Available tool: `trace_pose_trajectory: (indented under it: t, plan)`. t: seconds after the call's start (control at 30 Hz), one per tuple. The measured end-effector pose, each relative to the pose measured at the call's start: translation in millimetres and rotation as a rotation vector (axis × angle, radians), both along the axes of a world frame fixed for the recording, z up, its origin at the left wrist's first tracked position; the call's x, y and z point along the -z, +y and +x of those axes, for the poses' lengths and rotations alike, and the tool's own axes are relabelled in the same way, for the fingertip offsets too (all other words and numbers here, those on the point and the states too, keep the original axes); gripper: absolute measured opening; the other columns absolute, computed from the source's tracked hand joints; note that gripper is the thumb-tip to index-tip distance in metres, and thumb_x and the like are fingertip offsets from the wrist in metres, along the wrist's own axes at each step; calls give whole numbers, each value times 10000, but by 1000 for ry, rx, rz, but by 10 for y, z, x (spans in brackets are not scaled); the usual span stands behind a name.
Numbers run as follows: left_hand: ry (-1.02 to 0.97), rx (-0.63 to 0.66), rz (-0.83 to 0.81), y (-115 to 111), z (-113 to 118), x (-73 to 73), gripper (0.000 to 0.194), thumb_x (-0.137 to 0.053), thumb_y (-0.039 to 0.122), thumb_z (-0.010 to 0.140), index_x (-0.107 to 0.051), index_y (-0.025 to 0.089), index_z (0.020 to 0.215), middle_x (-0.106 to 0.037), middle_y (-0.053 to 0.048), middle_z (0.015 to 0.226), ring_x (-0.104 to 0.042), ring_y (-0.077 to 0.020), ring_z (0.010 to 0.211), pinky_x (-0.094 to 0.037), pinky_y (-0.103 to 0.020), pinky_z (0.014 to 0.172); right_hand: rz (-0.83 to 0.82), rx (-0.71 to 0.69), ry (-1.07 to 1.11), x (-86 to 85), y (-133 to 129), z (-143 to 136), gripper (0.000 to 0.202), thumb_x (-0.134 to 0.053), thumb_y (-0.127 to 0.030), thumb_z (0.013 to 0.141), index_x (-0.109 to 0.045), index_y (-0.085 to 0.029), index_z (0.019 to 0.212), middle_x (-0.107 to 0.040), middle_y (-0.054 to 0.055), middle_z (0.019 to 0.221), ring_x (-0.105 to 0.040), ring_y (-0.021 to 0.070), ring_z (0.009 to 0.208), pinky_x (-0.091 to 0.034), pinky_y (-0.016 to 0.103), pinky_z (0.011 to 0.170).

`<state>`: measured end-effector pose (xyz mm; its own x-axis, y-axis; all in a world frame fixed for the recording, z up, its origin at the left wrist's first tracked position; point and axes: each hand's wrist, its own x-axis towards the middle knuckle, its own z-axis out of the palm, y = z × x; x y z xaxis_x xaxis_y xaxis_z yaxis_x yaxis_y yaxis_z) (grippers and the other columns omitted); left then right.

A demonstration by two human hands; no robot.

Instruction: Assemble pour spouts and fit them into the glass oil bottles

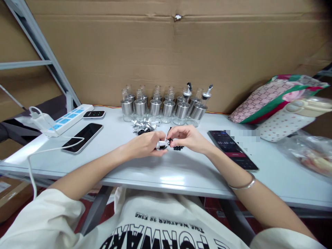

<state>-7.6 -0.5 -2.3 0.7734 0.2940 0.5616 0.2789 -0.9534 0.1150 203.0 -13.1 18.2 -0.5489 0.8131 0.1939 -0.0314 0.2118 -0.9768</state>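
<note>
My left hand (147,143) is closed around a silver pour spout (162,145) above the table. Against the spout's end, my right hand (188,138) pinches a small black piece (169,140), partly hidden by the fingertips. Below the right fingers lies a cluster of small black pieces (178,148). A pile of silver spouts (145,125) with black parts lies just beyond my left hand. Behind it stand rows of glass bottles with steel sleeves (155,108). Two at the right end carry pour spouts (207,92), and the front one of these looks tilted.
A phone (233,149) showing a timer lies on the right. Past it are a dotted bottle (285,121), a patterned bag (261,100) and a plastic bag (308,152). On the left are a power strip (72,119), a phone (84,137), a small device (94,114) and a white cable.
</note>
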Motion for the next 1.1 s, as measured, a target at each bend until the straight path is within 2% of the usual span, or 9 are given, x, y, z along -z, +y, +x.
trace_pose_trajectory:
  t: [0.1, 0.17, 0.33, 0.47, 0.6, 0.77, 0.87, 1.0, 1.1]
  plan:
    - [25, -95, 7, 3, 12, -35, 325, -466, 450, 892, -377, 177, 1045, -584, -38, 844, -522, -139, 654, -421, -284, 639, 37, 77, -6, 3, 6, -6, 224, -856, -207, 539, -694, -144, 679, -663, 1, 640, -586, 101, 569, -473, 217, 546]
    - [73, -129, -3, -5, 19, -67, 296, -430, 433, 912, -432, 165, 1039, -597, -44, 838, -528, -155, 682, -423, -304, 685, 33, 118, 14, 8, 10, -10, 239, -866, -217, 517, -688, -146, 659, -642, -7, 603, -562, 92, 540, -455, 210, 521]
    - [133, -74, -40, -19, 17, -94, 291, -251, 315, 973, -501, 167, 973, -580, -38, 814, -504, -155, 689, -389, -314, 723, -52, 29, 91, 6, -9, -31, 247, -853, -231, 549, -683, -155, 713, -666, -1, 651, -616, 107, 585, -495, 214, 558]
    - [22, -84, -137, 1, -6, -70, 327, -279, 444, 962, -473, 185, 1013, -563, -44, 879, -506, -174, 763, -379, -322, 750, -51, 18, 117, -30, -46, -59, 238, -836, -239, 588, -663, -155, 730, -644, -26, 612, -596, 86, 546, -494, 206, 552]
    - [-47, -88, -208, -4, -20, -53, 424, -278, 581, 927, -437, 197, 1013, -545, -42, 895, -495, -180, 760, -384, -320, 744, -49, 88, 111, -44, -57, -85, 236, -833, -267, 593, -672, -148, 718, -627, -25, 586, -564, 81, 519, -474, 211, 535]
    - [-120, -152, -288, -20, -19, -43, 252, -283, 421, 959, -412, 216, 1028, -540, -41, 927, -504, -179, 805, -403, -325, 774, -68, 95, 209, -2, -27, -118, 276, -850, -274, 566, -674, -165, 749, -640, -19, 629, -569, 91, 553, -476, 229, 565]
    - [-170, -210, -269, -10, -23, -40, 180, -334, 362, 940, -398, 219, 1028, -546, -38, 929, -509, -178, 803, -406, -338, 786, -4, 103, 235, 5, -8, -119, 277, -827, -303, 619, -668, -175, 806, -629, -22, 649, -575, 99, 596, -483, 244, 622]
    - [-144, -264, -279, -3, -22, -24, 257, -383, 379, 910, -350, 211, 1103, -541, -14, 852, -499, -167, 702, -423, -326, 710, 87, 139, 195, 5, 32, -114, 251, -760, -364, 714, -662, -171, 841, -606, -20, 622, -567, 111, 608, -478, 270, 676]
    - [-139, -275, -303, -12, 1, -7, 280, -347, 370, 922, -344, 204, 1147, -573, -48, 947, -542, -185, 773, -442, -345, 741, 73, 134, 204, 44, 61, -165, 279, -761, -387, 704, -640, -175, 839, -611, -13, 666, -570, 121, 646, -477, 290, 721]
